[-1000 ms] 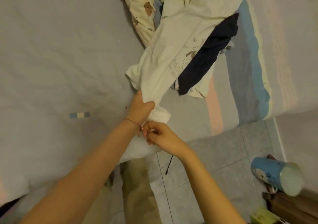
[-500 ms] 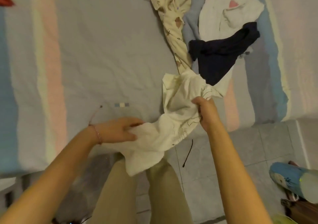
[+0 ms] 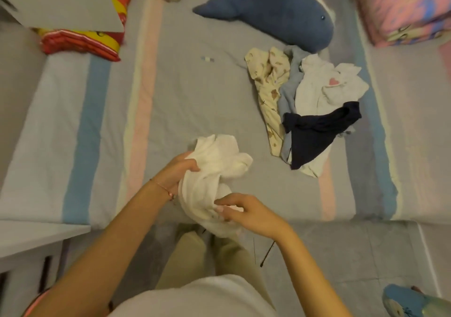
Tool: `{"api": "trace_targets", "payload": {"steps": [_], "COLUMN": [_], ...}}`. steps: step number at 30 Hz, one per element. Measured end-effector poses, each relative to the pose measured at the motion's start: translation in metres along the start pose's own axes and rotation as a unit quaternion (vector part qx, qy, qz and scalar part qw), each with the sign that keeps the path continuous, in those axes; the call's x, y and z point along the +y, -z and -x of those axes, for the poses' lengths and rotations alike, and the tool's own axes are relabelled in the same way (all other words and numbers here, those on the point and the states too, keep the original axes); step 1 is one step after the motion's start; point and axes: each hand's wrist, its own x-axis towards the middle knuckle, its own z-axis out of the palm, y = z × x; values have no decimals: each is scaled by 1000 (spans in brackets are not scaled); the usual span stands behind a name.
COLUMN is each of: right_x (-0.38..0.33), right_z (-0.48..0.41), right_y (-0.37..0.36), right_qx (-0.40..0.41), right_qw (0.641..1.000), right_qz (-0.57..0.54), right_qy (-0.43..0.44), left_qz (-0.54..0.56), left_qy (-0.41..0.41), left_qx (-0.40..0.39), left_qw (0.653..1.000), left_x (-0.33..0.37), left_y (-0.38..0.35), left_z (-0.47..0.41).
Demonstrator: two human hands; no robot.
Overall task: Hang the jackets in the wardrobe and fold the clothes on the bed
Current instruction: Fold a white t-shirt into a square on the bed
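Bunched white cotton garment (image 3: 214, 177) at 6 o'clock, over near edge of grey striped bed (image 3: 170, 97). Left hand (image 3: 179, 173) grips its left side, fingers curled into cloth. Right hand (image 3: 246, 210) pinches lower fold. Pile of loose clothes (image 3: 305, 112) at 2 o'clock, apart. Blue plush shark (image 3: 273, 9) at 12 o'clock.

You worked in dim, warm, even light, and shadows stayed soft. The crumpled white cotton garment (image 3: 214, 168) near you looked washed out, its folds smeared. Your wide lens curved the striped grey bedsheet (image 3: 170, 102) at the edges, and the far pink patterned quilt (image 3: 402, 12) was blurred.
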Motion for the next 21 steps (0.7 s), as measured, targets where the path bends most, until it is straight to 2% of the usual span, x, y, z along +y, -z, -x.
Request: {"api": "trace_targets", "payload": {"steps": [3,7,9,12,14,17,19,21], "right_x": [-21,-58,-90,-131,-147,-164,-181,-198], "right_z": [6,3,5,13,18,17,15,11], "right_y": [18,21,22,31,36,31,26,24], "right_qx": [127,153,196,281,320,341,345,347], "right_qw": [988,977,961,931,915,899,876,862], "right_qz": [-84,-144,-187,-197,-133,30,123,149], "right_qy": [-10,24,59,126,208,273,313,338], "left_qz": [22,0,-47,-155,-227,-311,-382,-438], "left_qy": [-68,-92,-98,-149,-185,-242,-322,-374], "left_qx": [-71,-163,-159,-80,-14,60,28,-58], "left_qw": [995,982,981,973,956,917,866,816], "left_x": [21,51,66,88,102,119,132,144], "left_y": [8,6,7,20,29,37,28,12], "left_z": [36,70,87,107,114,122,132,148]}}
